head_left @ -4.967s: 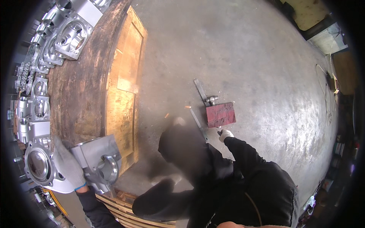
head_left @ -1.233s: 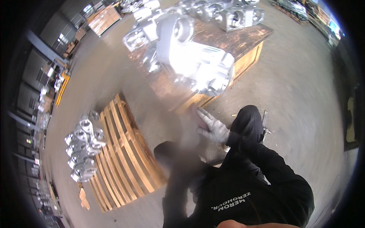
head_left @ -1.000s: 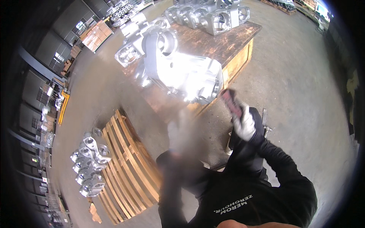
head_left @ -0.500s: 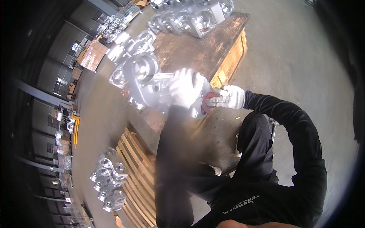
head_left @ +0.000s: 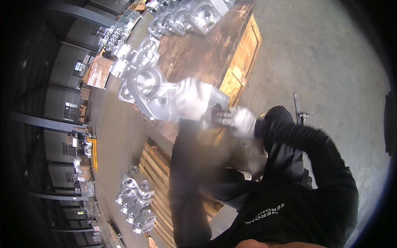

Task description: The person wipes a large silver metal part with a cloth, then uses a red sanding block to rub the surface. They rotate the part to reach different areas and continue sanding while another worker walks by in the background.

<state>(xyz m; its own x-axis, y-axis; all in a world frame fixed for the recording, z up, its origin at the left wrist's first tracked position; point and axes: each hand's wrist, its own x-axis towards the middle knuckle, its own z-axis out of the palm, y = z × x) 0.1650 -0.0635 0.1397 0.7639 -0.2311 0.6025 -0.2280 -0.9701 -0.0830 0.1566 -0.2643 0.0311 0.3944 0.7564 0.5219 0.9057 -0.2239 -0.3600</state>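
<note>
1. While motion blur softens both gloves, the left hand (head_left: 191,98) lies spread flat on top of the big machined metal casting (head_left: 165,97), palm down, pressing on it.
2. Casting sits at the near edge of the rusty-brown workbench (head_left: 206,53), round bore facing up-left.
3. Right hand (head_left: 239,120) is closed around a small dark red tool (head_left: 216,114), tip touching the casting's right face.
4. More silver castings (head_left: 182,16) line the bench's far end.
5. Wooden pallet (head_left: 163,173) on the floor below holds another cluster of castings (head_left: 135,198).
6. Metal bar (head_left: 298,109) lies on the concrete, right of the bench.
</note>
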